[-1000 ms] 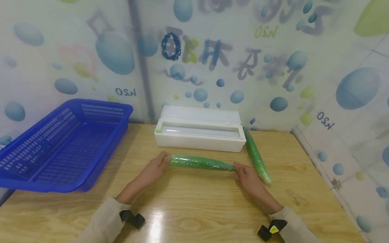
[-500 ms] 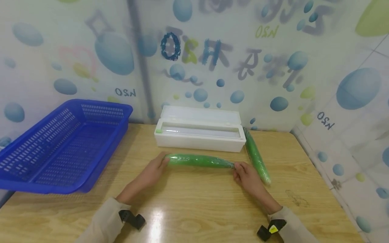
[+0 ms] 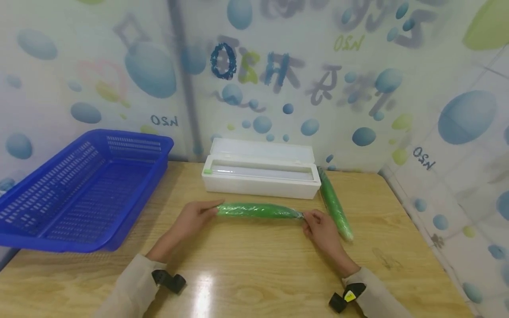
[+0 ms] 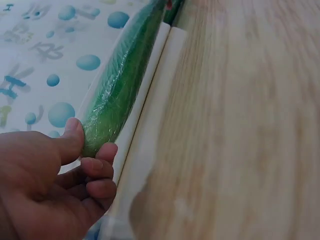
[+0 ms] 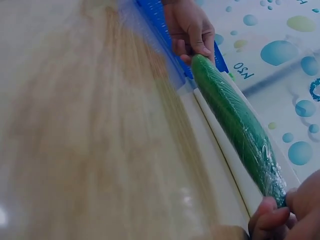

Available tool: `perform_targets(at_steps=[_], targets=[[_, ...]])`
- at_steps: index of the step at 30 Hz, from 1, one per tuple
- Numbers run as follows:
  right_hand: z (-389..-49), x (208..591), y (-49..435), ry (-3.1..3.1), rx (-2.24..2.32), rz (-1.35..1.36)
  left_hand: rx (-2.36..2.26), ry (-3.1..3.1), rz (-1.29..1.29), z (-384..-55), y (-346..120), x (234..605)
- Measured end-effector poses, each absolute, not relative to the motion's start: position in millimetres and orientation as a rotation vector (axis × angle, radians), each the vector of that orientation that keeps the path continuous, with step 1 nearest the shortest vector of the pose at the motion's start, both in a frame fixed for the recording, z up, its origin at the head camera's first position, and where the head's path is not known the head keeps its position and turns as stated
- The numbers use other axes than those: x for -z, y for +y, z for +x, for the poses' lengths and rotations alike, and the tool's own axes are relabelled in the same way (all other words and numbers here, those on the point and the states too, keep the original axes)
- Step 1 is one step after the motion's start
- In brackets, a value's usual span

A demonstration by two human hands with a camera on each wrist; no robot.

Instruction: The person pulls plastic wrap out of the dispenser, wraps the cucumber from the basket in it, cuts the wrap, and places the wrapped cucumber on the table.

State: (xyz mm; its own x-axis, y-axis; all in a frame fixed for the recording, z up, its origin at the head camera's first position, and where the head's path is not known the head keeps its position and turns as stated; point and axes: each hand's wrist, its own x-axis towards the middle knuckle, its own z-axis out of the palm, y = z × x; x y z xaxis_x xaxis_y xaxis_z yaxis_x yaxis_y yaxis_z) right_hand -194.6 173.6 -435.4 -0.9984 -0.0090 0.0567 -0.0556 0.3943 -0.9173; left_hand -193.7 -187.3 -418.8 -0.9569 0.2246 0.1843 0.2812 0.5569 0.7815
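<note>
A cucumber (image 3: 258,210) wrapped in clear plastic film is held level between both hands above the table. My left hand (image 3: 193,219) pinches its left end between thumb and fingers, seen closely in the left wrist view, where the film on the cucumber (image 4: 117,85) looks tight and shiny. At the other end, my right hand (image 3: 323,230) pinches the narrow, darker tip, where the film is wrinkled. A second wrapped cucumber (image 3: 335,205) lies on the table just beyond the right hand.
Behind the hands stands a long white cling film box (image 3: 260,187) with its lid raised and a roll inside. A blue plastic basket (image 3: 137,198) occupies the left of the wooden table (image 3: 254,274). A patterned wall (image 3: 254,101) closes off the back.
The held cucumber has shifted slightly left with both hands. The left fingers have straightened a little at its end. Basket, box and second cucumber stay in place.
</note>
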Motion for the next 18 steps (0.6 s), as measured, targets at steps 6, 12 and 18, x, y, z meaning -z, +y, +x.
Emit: perform_targets(at_steps=[6, 12, 18], targets=[[-197.7, 435.8, 169.2, -2.567, -1.660, -0.004, 1.501, -2.729, -0.324, -198.1, -186.4, 424.5], [-197.9, 433.6, 169.4, -2.676, -1.545, 0.031, 1.510, -2.714, -0.267, -197.9, -186.5, 425.9], [-199.0, 432.0, 169.3, -2.734, -1.473, 0.078, 1.319, -2.717, -0.299, -196.0, -187.6, 424.9]])
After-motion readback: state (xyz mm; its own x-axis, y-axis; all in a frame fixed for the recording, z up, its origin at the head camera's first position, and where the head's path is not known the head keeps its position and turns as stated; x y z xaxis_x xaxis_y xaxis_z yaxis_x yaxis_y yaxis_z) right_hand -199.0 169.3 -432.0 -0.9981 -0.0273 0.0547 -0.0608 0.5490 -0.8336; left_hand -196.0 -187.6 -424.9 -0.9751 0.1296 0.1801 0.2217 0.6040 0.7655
